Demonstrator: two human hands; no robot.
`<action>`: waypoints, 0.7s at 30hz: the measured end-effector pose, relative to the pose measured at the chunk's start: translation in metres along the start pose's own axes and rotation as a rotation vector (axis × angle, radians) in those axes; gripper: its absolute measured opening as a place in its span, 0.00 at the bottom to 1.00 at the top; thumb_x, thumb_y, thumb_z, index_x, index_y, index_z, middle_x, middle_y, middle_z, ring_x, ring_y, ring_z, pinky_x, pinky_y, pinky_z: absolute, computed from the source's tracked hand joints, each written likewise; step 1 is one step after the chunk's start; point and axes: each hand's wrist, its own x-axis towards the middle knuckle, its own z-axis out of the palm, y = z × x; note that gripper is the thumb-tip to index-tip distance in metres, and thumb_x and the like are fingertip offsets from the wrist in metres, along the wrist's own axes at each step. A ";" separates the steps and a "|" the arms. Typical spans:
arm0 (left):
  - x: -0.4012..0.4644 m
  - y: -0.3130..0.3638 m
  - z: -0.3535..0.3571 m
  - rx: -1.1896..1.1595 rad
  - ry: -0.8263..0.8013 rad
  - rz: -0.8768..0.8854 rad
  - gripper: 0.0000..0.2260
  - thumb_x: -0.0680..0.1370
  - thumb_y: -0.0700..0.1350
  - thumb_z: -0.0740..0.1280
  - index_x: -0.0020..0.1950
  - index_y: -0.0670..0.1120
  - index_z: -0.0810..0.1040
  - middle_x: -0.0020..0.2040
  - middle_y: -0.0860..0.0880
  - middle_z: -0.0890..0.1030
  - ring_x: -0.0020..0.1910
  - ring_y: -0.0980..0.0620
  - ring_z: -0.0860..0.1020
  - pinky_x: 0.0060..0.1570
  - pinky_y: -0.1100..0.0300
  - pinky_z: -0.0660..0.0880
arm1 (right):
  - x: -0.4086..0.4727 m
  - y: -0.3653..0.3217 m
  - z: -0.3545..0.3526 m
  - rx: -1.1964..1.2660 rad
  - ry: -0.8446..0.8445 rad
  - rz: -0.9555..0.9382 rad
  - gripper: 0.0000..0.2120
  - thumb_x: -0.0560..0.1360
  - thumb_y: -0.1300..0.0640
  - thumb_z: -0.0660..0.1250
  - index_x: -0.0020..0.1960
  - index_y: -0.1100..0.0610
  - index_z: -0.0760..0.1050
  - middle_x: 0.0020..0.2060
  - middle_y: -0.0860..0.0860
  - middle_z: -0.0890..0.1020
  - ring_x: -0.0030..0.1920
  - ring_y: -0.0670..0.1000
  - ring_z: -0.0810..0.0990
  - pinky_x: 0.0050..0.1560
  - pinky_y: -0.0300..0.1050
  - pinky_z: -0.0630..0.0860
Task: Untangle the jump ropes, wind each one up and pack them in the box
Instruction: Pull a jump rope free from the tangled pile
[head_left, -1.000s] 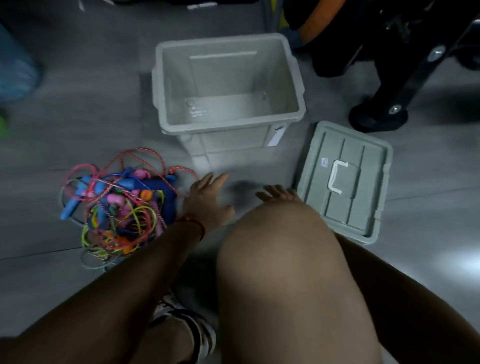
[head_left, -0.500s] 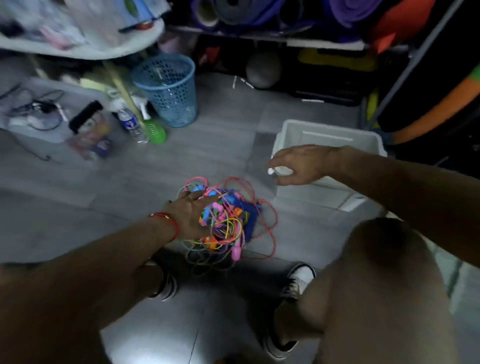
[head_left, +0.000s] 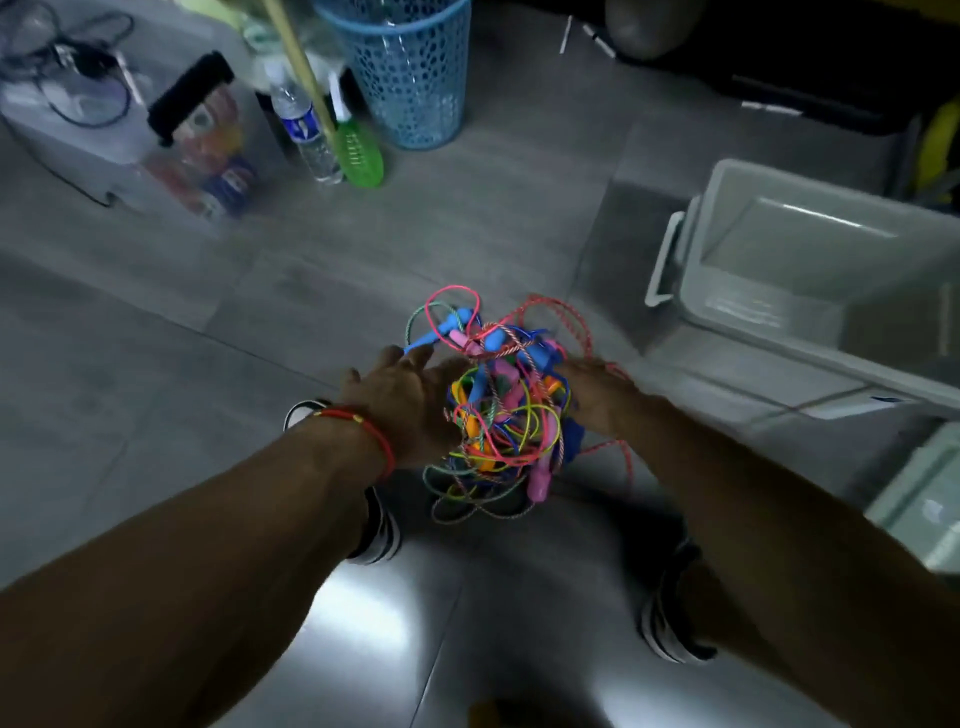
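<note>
Fig. Head view, near to far; all places given rel. to the rope tangle. Nearest: two forearms reached fwd over a glossy grey tile floor (head_left: 156, 364), with striped shoes just behind the tangle. The left hand (head_left: 400, 405), red cord bracelet (head_left: 363, 426) at its wrist, lay against the tangle's left flank, fingers fairly straight and spread. The right hand (head_left: 592, 395) pressed the right flank; its fingertips were hidden by cords, so any curl round a cord cannot be told. The hands sat apart, one per side, probably to cradle the mass and hold it together before a free end was sought. The jump ropes (head_left: 498, 410) formed one knotted ball on the floor: thin, slick cords (pink, yellow, green, blue), a red-white twisted braid, and stubby rounded handles. To the right, beyond it: the open grey plastic box (head_left: 675, 260), smooth-walled, nothing seen inside, close enough for packing. Its lid (head_left: 914, 499) lay at the right edge. Farthest, left of the tangle: a perforated blue basket (head_left: 410, 88) and a clear water bottle (head_left: 306, 130).
</note>
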 end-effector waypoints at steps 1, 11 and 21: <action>0.001 -0.002 -0.001 -0.006 0.003 0.000 0.36 0.75 0.60 0.66 0.80 0.62 0.53 0.80 0.48 0.56 0.78 0.45 0.54 0.70 0.38 0.64 | 0.008 0.003 0.012 0.008 0.032 0.040 0.33 0.75 0.59 0.69 0.77 0.58 0.62 0.73 0.59 0.68 0.73 0.61 0.67 0.73 0.51 0.65; 0.000 0.020 -0.023 0.165 -0.009 0.053 0.28 0.77 0.58 0.64 0.76 0.59 0.62 0.72 0.52 0.69 0.72 0.45 0.64 0.64 0.48 0.69 | -0.012 0.019 0.029 0.030 0.191 0.174 0.26 0.73 0.40 0.71 0.63 0.55 0.75 0.60 0.58 0.78 0.61 0.61 0.75 0.63 0.51 0.72; 0.017 0.086 -0.041 -0.032 -0.021 0.089 0.23 0.74 0.62 0.61 0.59 0.47 0.79 0.62 0.41 0.79 0.59 0.41 0.78 0.52 0.57 0.73 | -0.152 0.010 -0.096 -0.169 0.068 0.028 0.18 0.80 0.41 0.61 0.63 0.52 0.67 0.52 0.51 0.79 0.57 0.57 0.79 0.59 0.52 0.69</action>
